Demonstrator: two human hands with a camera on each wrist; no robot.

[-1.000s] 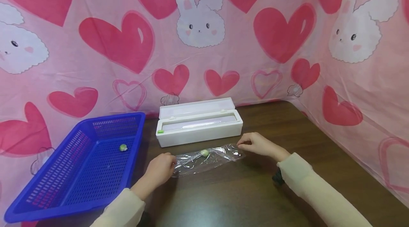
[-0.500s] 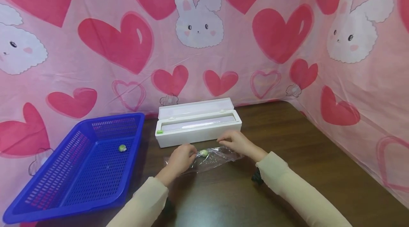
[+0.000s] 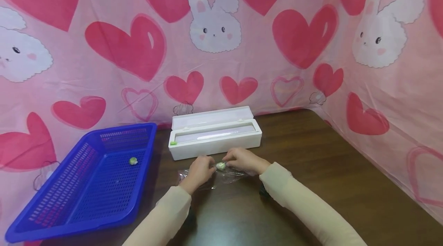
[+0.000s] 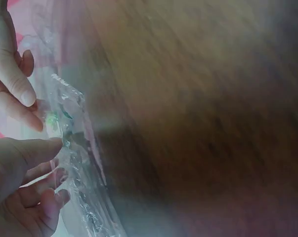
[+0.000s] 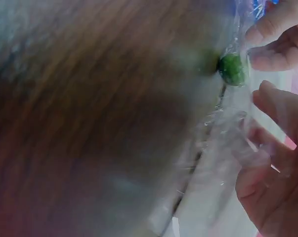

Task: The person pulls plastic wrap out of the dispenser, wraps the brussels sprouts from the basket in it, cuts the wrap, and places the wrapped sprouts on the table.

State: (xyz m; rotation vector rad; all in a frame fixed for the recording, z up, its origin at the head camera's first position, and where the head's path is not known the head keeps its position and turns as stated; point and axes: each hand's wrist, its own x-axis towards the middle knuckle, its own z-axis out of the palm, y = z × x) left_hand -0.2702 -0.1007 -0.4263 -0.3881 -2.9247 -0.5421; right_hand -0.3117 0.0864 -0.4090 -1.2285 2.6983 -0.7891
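A small green Brussels sprout (image 3: pixel 220 166) lies in a crinkled sheet of clear plastic wrap (image 3: pixel 226 177) on the table, between my two hands. From the left, my left hand (image 3: pixel 200 172) holds the wrap with bent fingers close beside the sprout. Opposite it, my right hand (image 3: pixel 245 160) has its curled fingers in the film at the sprout's right side. The right wrist view shows the sprout (image 5: pixel 232 69) under the film, near the left hand's fingertips (image 5: pixel 255 35). Film partly covers the right hand's fingers there.
Behind the hands stands a long white wrap dispenser box (image 3: pixel 216 146), its lid (image 3: pixel 212 118) raised. At left, a blue plastic basket (image 3: pixel 138 196) holds another Brussels sprout (image 3: pixel 133 160). A pink heart-patterned cloth (image 3: pixel 214 61) hangs behind the dark wooden table (image 3: pixel 304 161).
Both hands have moved inward from the ends of the plastic wrap to the sprout. The wrap is more bunched now; the sprout has stayed nearly in place.
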